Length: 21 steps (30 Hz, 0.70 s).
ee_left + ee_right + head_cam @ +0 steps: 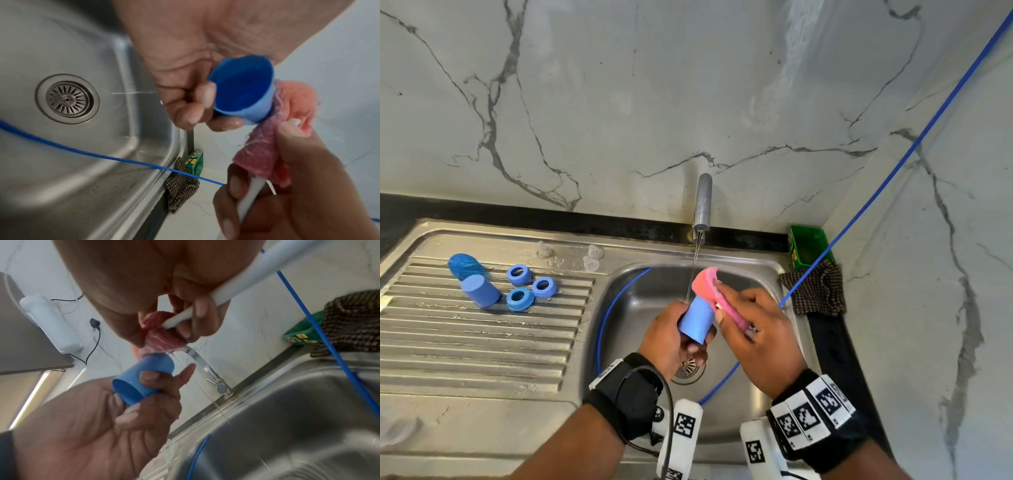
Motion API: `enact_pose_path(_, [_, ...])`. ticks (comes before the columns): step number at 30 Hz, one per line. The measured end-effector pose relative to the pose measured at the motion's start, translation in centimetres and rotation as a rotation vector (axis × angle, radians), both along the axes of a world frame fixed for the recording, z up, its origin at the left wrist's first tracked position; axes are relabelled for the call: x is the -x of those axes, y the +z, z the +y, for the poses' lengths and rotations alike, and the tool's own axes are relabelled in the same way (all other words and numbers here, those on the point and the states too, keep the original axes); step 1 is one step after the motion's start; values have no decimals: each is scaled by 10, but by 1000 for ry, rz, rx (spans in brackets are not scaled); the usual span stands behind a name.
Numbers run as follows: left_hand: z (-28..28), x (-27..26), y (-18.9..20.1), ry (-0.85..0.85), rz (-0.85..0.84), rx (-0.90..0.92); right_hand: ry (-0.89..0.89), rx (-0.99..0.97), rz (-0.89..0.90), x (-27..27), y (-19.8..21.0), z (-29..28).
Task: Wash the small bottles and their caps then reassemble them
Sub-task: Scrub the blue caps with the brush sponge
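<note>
My left hand (674, 337) grips a light blue cup-shaped cap (697, 320) over the sink basin (640, 305), closed end up under a thin stream from the tap (702, 205). My right hand (743, 325) holds a pink sponge brush (707, 281) by its white handle (251, 199) and presses the sponge against the cap's closed end. The cap's open mouth (242, 91) faces the left wrist view. On the draining board lie a translucent blue bottle (464, 265), another cap (481, 291) and three blue rings (520, 298).
Clear teats (592, 257) stand on the sink's back ledge. A blue tube (602, 318) loops through the basin past the drain (690, 371) and runs up to the right. A green box (808, 248) and a checked cloth (815, 291) sit in the right corner.
</note>
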<state>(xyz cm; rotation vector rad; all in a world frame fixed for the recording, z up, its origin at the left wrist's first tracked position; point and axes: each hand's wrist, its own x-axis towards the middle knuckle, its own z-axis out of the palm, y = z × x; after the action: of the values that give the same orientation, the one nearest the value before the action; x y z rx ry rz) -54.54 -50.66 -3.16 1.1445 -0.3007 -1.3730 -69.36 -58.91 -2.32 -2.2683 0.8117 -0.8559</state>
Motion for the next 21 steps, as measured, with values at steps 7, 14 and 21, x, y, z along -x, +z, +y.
enact_pose_path(7, [5,4,1,-58,100,26,-6,59,-11,6,-3,-4])
enact_pose_path(14, [5,3,6,-89,171,7,-45,106,15,5,5,-13])
enact_pose_path(21, [6,6,7,-51,174,32,142,112,-9,11,4,-5])
